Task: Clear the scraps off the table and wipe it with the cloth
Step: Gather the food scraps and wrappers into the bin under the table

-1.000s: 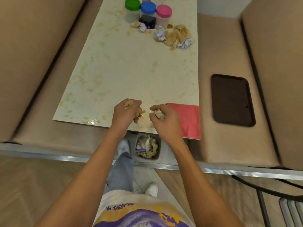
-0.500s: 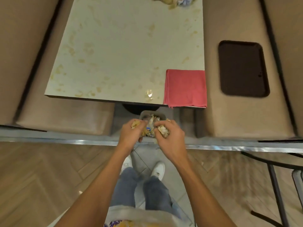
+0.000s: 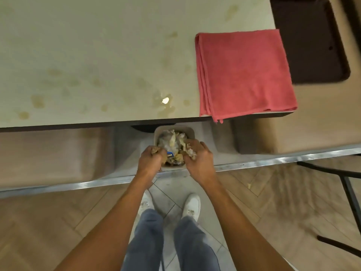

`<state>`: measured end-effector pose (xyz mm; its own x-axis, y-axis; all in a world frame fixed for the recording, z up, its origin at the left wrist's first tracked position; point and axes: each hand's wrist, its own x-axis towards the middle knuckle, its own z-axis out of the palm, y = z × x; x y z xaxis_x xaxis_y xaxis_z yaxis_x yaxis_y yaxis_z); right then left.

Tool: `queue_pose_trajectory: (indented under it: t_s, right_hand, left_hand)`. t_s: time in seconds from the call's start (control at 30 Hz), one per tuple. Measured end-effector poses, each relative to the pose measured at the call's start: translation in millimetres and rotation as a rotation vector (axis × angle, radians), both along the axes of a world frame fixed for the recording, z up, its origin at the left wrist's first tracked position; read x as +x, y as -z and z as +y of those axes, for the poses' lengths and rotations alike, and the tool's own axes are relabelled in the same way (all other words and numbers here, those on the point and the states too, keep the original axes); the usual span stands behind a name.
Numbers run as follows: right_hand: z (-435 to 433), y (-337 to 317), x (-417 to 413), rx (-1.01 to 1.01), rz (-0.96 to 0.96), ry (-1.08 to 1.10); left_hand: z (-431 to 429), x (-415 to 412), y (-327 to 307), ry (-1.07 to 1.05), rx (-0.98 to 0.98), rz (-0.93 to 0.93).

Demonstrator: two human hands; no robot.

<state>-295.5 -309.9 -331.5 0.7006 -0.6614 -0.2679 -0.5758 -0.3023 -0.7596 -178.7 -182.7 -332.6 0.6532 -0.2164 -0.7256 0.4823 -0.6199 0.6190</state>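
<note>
A small grey bin [image 3: 190, 132] stands on the floor under the near edge of the pale, stained table [image 3: 97, 55], heaped with crumpled scraps [image 3: 172, 142]. My left hand [image 3: 150, 162] hovers over the bin's left rim, closed on tan scraps. Over the right rim my right hand [image 3: 199, 158] is closed on a pale crumpled scrap. A folded red cloth [image 3: 244, 73] lies on the table's near right corner, slightly overhanging the edge. One small pale crumb [image 3: 165, 100] sits in a wet smear near the table edge.
Tan bench seats flank the table on the left [image 3: 48, 153] and right [image 3: 302, 132]. A dark brown tray [image 3: 312, 36] lies on the right bench. A metal floor strip [image 3: 273, 161] runs across below the bin. Black chair legs [image 3: 349, 192] stand at the right.
Both hands carried scraps from the table's near edge down to the bin under it. The view dropped closer, so the jars and far scrap pile left the frame.
</note>
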Motion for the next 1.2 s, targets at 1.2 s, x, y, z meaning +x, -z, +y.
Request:
queue_pose_trajectory:
  t_s: [1.2]
  right_hand:
    - [-39, 156, 29, 0.147, 0.198, -0.146]
  left_hand:
    - [-51, 16, 195, 0.832, 0.336, -0.210]
